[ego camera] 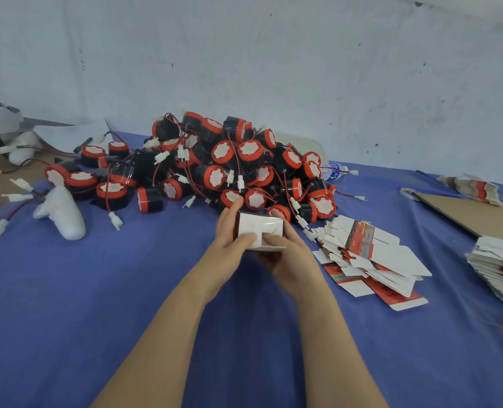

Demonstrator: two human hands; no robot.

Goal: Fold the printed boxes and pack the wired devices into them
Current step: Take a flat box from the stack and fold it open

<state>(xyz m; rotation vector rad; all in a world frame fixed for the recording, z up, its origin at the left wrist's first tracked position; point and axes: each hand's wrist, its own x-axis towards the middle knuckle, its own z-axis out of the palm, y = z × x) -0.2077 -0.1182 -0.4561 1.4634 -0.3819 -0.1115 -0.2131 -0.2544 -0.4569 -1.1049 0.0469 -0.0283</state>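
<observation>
Two bare forearms reach up from the bottom edge over the blue cloth-covered counter (pixel 97 304), their elbows cut off. Left hand (pixel 228 241) and right hand (pixel 290 256) meet on a small white cardboard box (pixel 259 228), held over the counter. The left hand wraps the box's left side, thumb laid on the near flap. The right hand cups it from below and the right, thumb pressing the same folded flaps. Only plain white flaps face the camera, and whether anything is inside cannot be told.

Just right of the hands lies a loose heap of flat white-and-red printed box blanks (pixel 367 254). A taller stack of the same blanks (pixel 497 266) is cut off by the right edge.

Directly behind the box, many black round devices with red rims, red wires and white plugs (pixel 229 163) are piled together, the lower ones buried. A clear plastic bottle (pixel 334 169) pokes out behind the pile's right side, mostly hidden.
</observation>
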